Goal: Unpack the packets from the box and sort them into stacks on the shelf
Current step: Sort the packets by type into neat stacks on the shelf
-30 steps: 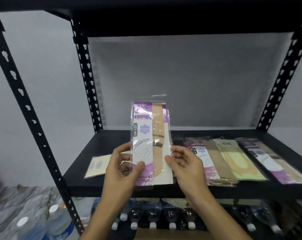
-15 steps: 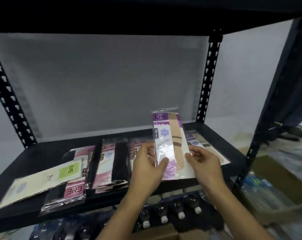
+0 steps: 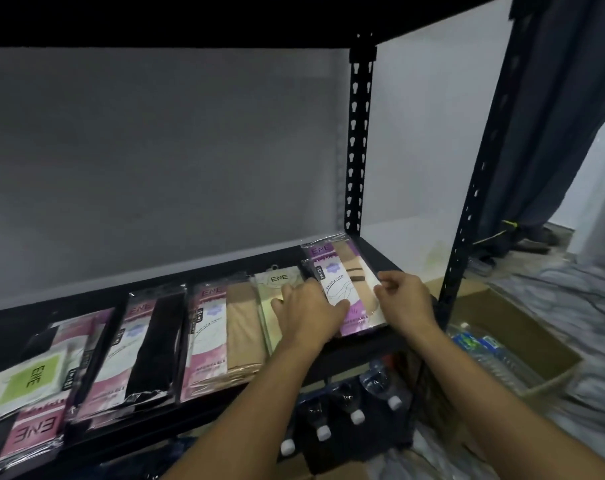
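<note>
Black shelf (image 3: 224, 273) holds sorted rows (image 3: 211, 341); left hand (image 3: 306, 311) and right hand (image 3: 406, 303) pinch the purple packet (image 3: 344, 285) by opposite edges, seemingly squaring it onto the matching stack (image 3: 323, 250) beneath.

Packet lowered from the air onto the shelf

The purple packet (image 3: 346, 289), which stood upright between the two hands, now lies almost flat on the shelf (image 3: 385, 259), on top of another purple packet (image 3: 320, 250). The left hand (image 3: 308, 317) went down with it, thumb on its face. The right hand (image 3: 406, 299) now pinches its right edge. The view has turned, so more packets (image 3: 207, 327) show left of the left hand.
</note>
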### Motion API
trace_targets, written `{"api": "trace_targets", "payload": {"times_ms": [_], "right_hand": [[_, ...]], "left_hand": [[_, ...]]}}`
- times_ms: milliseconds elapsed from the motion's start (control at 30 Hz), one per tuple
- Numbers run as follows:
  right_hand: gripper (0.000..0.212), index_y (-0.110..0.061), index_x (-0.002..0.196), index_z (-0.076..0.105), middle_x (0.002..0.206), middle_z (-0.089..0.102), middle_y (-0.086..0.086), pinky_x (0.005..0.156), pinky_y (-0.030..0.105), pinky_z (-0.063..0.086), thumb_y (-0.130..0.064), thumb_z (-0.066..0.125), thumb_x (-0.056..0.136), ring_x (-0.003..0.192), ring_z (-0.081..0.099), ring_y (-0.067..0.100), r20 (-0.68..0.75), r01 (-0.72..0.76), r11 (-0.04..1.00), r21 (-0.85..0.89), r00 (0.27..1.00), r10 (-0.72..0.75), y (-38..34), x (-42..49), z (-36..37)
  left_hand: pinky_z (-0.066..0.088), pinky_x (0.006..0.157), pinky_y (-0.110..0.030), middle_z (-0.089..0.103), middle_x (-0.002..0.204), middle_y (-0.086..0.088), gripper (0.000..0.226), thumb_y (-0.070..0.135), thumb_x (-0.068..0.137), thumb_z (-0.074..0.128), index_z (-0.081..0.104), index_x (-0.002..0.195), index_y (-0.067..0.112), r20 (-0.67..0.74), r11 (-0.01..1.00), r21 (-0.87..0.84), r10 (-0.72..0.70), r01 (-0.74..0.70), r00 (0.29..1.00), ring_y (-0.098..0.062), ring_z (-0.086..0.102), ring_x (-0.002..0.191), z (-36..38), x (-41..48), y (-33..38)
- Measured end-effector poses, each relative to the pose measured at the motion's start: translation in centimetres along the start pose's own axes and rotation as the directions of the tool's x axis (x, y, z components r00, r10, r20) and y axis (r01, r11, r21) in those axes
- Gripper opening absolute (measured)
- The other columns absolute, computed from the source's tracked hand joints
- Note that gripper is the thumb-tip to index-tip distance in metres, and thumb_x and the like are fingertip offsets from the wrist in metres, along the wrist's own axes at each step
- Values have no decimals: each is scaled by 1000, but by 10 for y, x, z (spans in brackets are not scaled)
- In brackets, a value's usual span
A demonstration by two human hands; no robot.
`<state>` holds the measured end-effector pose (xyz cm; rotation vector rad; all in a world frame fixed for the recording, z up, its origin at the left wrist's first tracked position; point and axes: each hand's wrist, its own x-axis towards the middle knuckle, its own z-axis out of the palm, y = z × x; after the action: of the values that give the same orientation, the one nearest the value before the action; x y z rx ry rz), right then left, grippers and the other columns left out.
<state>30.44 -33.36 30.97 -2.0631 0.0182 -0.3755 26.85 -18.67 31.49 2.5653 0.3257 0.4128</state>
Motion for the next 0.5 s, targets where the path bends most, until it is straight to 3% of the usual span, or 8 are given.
{"api": "trace_targets", "payload": {"times_ms": [133,333,500], "right_hand": [[29,-5,116,66,103,69,11,89,25,47,-6,59,88,102,61,23,1,-16,999,-49,1000,16,19,17,7],[28,-13,115,67,115,63,16,101,37,46,-15,57,89,113,54,29,17,-58,986,-154,998,62,46,29,18],[27,-5,114,67,112,68,15,91,28,46,-11,58,90,108,60,28,-17,-58,990,-125,998,56,50,26,18]], "left_hand": [[29,93,-41,64,109,4,42,59,76,64,64,100,25,12,992,124,20,-21,1000,-23,41,117,16,9,7],[25,95,-42,58,118,-2,51,62,79,59,64,107,20,57,949,304,69,-83,996,-25,36,120,32,14,13],[26,96,-43,56,122,-4,52,62,82,55,63,111,19,64,949,303,74,-90,995,-26,36,121,32,12,13]]}}
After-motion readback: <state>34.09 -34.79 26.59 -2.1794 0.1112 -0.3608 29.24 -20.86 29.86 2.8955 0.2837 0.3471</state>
